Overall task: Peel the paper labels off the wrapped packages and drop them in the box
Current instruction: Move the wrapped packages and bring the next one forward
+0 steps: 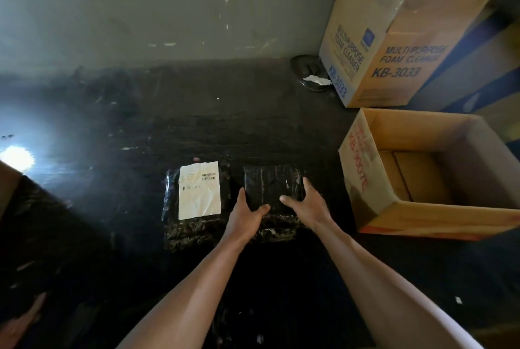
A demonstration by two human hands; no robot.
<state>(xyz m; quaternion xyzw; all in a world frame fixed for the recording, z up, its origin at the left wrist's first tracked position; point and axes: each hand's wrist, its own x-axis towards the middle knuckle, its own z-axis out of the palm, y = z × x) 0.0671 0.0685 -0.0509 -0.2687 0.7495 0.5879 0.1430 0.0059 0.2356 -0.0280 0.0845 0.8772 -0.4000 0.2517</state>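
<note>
Black wrapped package [271, 184] between both hands [244, 218] [308, 205], left of box [365, 180]

Dim, soft; glare left (wide-angle edge bending).

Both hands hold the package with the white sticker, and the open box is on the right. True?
Head view: the left hand and right hand hold the bare package; the white sticker is on the other package. The open box is on the right.

your packages [270, 180] wear glossy, crinkled black plastic; the label [199, 191] is creased matt paper, the box [422, 219] dull cardboard.
</note>
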